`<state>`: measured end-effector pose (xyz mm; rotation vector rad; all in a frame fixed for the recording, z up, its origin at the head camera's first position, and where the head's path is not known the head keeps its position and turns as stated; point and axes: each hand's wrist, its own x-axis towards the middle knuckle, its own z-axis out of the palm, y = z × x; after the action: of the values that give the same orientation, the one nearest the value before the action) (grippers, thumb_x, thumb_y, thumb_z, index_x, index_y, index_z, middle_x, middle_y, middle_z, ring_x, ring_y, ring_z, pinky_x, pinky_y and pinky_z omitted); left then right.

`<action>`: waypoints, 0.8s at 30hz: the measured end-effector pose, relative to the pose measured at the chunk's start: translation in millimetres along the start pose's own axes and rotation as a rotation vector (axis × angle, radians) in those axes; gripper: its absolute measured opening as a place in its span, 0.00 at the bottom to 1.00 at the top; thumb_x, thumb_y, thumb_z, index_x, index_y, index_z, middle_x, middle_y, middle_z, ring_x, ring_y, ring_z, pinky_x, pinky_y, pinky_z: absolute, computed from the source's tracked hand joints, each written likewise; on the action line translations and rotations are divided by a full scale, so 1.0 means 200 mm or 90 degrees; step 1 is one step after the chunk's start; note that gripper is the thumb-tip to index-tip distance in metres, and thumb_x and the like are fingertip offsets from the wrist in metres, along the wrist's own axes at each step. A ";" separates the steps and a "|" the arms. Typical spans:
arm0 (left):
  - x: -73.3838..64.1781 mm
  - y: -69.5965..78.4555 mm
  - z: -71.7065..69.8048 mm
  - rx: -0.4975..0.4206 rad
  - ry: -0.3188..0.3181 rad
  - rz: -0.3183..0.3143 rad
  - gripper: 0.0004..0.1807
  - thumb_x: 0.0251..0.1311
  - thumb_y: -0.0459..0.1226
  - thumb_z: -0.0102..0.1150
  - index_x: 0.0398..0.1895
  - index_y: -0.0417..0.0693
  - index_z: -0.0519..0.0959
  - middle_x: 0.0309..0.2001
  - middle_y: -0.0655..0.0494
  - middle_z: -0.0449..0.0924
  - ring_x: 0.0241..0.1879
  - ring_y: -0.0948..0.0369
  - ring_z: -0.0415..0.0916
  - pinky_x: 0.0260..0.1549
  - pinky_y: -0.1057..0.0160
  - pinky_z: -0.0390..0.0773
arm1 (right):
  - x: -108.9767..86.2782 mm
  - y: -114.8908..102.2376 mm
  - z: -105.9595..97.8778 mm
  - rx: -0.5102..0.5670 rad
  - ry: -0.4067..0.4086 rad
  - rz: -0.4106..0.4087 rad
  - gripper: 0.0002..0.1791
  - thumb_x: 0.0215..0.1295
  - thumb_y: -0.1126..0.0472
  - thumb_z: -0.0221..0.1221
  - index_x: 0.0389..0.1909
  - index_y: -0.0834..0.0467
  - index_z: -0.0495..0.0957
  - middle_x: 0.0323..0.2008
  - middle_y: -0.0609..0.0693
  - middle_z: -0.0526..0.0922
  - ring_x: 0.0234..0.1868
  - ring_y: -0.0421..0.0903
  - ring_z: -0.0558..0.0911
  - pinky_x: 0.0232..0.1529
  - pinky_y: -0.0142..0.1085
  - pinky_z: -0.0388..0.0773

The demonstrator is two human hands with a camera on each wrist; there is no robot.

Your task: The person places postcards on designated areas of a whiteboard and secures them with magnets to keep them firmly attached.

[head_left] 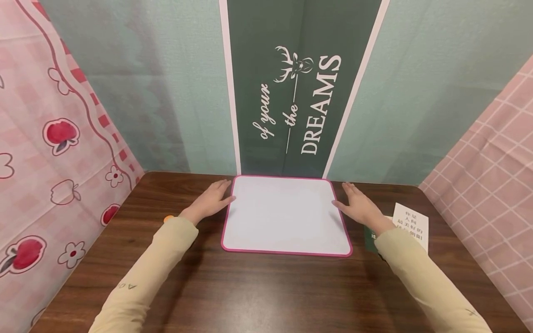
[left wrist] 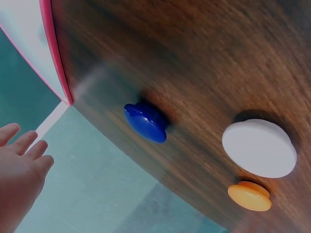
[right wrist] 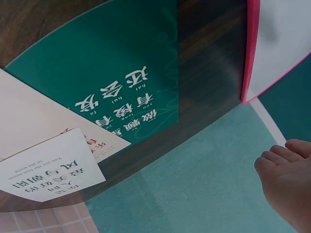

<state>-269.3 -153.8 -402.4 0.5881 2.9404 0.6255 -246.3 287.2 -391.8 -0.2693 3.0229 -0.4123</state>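
A whiteboard (head_left: 285, 215) with a pink rim lies on the brown wooden table, its far side near the table's back edge. My left hand (head_left: 210, 199) is at the board's left side, fingers extended and thumb over the rim. At the right side, my right hand (head_left: 357, 203) has straight fingers pointing forward, its thumb also over the rim. Neither hand curls round the board. In the left wrist view the left hand (left wrist: 22, 177) shows at the lower left; the right wrist view has the right hand (right wrist: 286, 177) at the lower right.
Left of the board sit a blue button-shaped piece (left wrist: 146, 122), a white one (left wrist: 260, 148) and an orange one (left wrist: 250, 195). Printed cards overlap at right: a green card (right wrist: 97, 63), a cream card (right wrist: 43, 116) and a white card (right wrist: 53, 167). Curtains (head_left: 187, 92) surround the table.
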 end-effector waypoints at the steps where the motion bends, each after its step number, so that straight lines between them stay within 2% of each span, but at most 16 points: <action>1: 0.00 0.00 0.00 0.000 -0.004 0.002 0.37 0.75 0.47 0.50 0.76 0.30 0.58 0.76 0.30 0.56 0.78 0.38 0.53 0.76 0.40 0.56 | -0.01 0.00 0.00 -0.002 -0.001 -0.003 0.47 0.74 0.41 0.50 0.76 0.75 0.50 0.76 0.76 0.51 0.77 0.72 0.53 0.75 0.64 0.56; 10: -0.04 0.03 0.03 -0.018 -0.049 -0.013 0.40 0.73 0.48 0.53 0.78 0.33 0.54 0.79 0.34 0.53 0.79 0.40 0.50 0.77 0.40 0.55 | -0.04 0.00 0.04 0.001 -0.007 -0.018 0.47 0.74 0.41 0.52 0.75 0.75 0.51 0.76 0.76 0.52 0.77 0.72 0.53 0.75 0.64 0.56; 18: -0.08 0.04 0.07 -0.020 -0.055 0.015 0.40 0.72 0.47 0.55 0.77 0.32 0.56 0.78 0.33 0.55 0.78 0.40 0.53 0.77 0.42 0.56 | -0.08 -0.01 0.07 0.000 -0.029 -0.017 0.48 0.73 0.40 0.52 0.76 0.73 0.50 0.76 0.74 0.52 0.78 0.71 0.52 0.74 0.65 0.56; 24: -0.10 0.04 0.08 -0.036 -0.090 -0.005 0.42 0.72 0.49 0.54 0.79 0.35 0.53 0.79 0.35 0.52 0.80 0.41 0.50 0.77 0.41 0.55 | -0.12 -0.01 0.11 0.012 -0.038 -0.025 0.49 0.73 0.40 0.53 0.75 0.75 0.51 0.76 0.75 0.51 0.77 0.72 0.53 0.74 0.65 0.57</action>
<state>-245.9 -147.4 -413.9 0.5892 2.7838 0.6367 -220.5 284.2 -410.2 -0.3338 2.9574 -0.4274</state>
